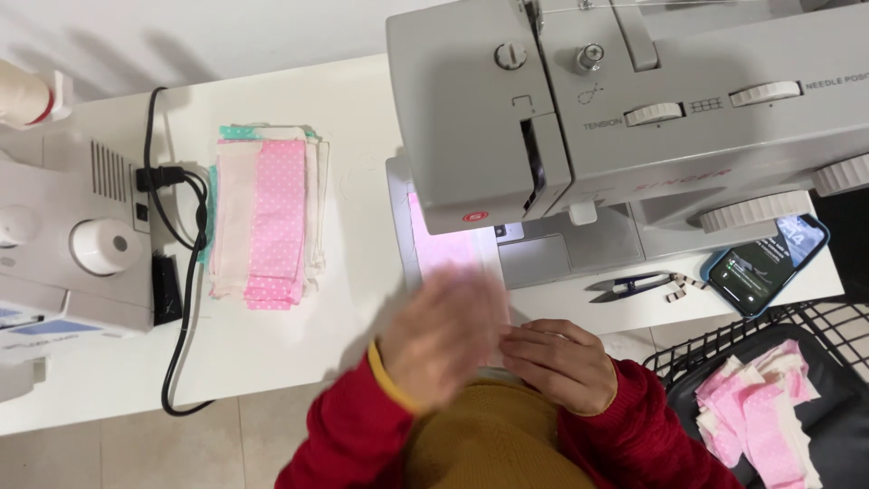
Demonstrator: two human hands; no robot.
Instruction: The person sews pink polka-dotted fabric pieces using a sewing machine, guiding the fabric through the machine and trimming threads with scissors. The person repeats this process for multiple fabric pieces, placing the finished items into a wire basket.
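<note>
Grip, right hand (pixel 559 362): fingers curled, tips pinching the near edge of the pink fabric strip (pixel 444 254) at the table edge.
Grip, left hand (pixel 444 337): blurred; fingers look spread flat over the same strip, but whether it grasps the cloth cannot be told. A yellow bangle (pixel 385 380) sits on the wrist.
Pink fabric strip: lies on the bed of the sewing machine, running from under the machine head towards the person; its near end is hidden by both hands.
Table (pixel 272 344): white; bears all items below except the basket.
Sewing machine (pixel 634 118): grey, directly behind the hands; its head overhangs the far part of the strip and hides the needle area.
Second machine (pixel 72 235): white, at the far left edge, well apart from the hands, with a thread spool on top.
Black cable (pixel 186 299): plugs into the second machine and loops down along the table between that machine and the fabric stack.
Fabric stack (pixel 267 217): pink dotted, cream and teal pieces, piled left of the sewing machine.
Wire basket (pixel 797 362): black, lower right, below the table edge; holds a loose pile of pink and white fabric pieces (pixel 760 412).
Phone (pixel 765 263): blue case, screen lit, right of the machine bed.
Thread snips (pixel 634 285): just left of the phone.
</note>
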